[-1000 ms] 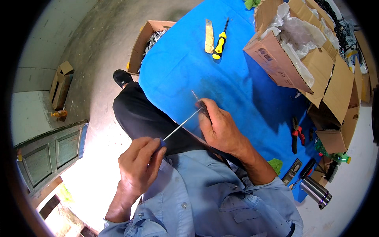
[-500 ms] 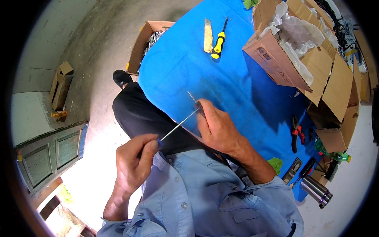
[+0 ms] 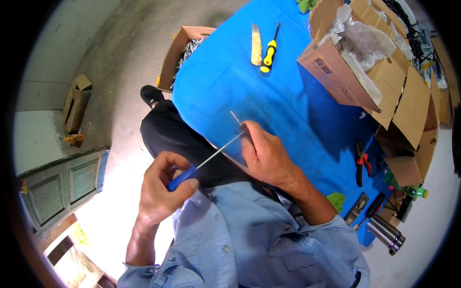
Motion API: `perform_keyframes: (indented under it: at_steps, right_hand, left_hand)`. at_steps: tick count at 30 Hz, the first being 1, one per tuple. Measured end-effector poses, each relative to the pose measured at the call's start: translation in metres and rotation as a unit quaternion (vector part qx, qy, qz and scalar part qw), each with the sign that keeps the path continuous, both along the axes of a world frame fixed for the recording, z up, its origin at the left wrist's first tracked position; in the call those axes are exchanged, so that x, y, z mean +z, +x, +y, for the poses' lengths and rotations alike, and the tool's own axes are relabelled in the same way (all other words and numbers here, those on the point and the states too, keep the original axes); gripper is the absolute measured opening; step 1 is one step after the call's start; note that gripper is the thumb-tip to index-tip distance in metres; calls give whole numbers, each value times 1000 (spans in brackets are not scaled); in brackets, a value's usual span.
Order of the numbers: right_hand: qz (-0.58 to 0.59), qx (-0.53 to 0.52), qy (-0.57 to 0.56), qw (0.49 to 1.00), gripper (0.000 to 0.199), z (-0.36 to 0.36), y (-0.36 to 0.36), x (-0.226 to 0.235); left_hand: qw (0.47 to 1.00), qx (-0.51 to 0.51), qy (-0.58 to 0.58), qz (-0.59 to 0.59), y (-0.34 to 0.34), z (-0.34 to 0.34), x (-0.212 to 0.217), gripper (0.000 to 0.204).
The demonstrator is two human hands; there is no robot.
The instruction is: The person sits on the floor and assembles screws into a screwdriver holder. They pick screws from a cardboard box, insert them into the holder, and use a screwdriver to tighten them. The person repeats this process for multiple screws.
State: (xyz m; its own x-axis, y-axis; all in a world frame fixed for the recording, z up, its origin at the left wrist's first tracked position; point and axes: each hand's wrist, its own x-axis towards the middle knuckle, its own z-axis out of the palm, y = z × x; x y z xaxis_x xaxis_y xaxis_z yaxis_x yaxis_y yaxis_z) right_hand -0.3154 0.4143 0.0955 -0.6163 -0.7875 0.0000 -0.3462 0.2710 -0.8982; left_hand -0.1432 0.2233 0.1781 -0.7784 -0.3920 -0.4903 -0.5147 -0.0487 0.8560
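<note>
My left hand [image 3: 162, 192] is closed round the blue handle of a screwdriver [image 3: 184, 177], thumb and fingers on its sides. The thin metal shaft slants up and right to a small dark part [image 3: 246, 133], where its tip touches or enters it. My right hand [image 3: 267, 153] pinches that part between thumb and fingers. A thin metal pin or rod sticks out of the part toward the upper left. Most of the part is hidden by my fingers, so its kind does not show. Both hands are over my lap at the edge of the blue-covered table [image 3: 216, 86].
On the cloth lie a yellow-and-black screwdriver [image 3: 269, 56], a yellow-wrapped blade-like strip [image 3: 256, 45] and red-and-black pliers [image 3: 361, 164]. An open cardboard box [image 3: 336, 77] stands right, a metal flask [image 3: 386, 234] lower right. Beyond the left edge, another box [image 3: 171, 57] holds metal pieces.
My left hand's fingers have loosened and shifted on the screwdriver, so its blue handle now shows. The right hand and the dark part stay almost in place.
</note>
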Motion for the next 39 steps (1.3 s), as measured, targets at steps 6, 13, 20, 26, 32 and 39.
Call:
perform_keyframes:
  at_steps: [6, 13, 20, 26, 32, 39]
  right_hand:
    - [19, -14, -2, 1000, 29, 0, 1, -4]
    - [16, -19, -19, 1000, 32, 1, 0, -7]
    - [-12, -15, 0, 1000, 34, 0, -2, -1]
    - [19, -13, -17, 1000, 33, -2, -2, 0]
    - [27, -11, -7, 1000, 32, -2, -3, 1]
    - [34, -8, 2, 999, 33, 0, -2, 0]
  left_hand:
    - [995, -7, -97, 24, 6, 14, -10, 26]
    - [886, -122, -416, 165, 14, 18, -15, 32]
    - [816, -160, -519, 197, 15, 20, -22, 39]
    - [786, -164, -559, 204, 11, 19, -19, 34]
    - [832, -160, -496, 189, 7, 13, -13, 31]
    - [986, -77, -143, 39, -1, -3, 2, 18]
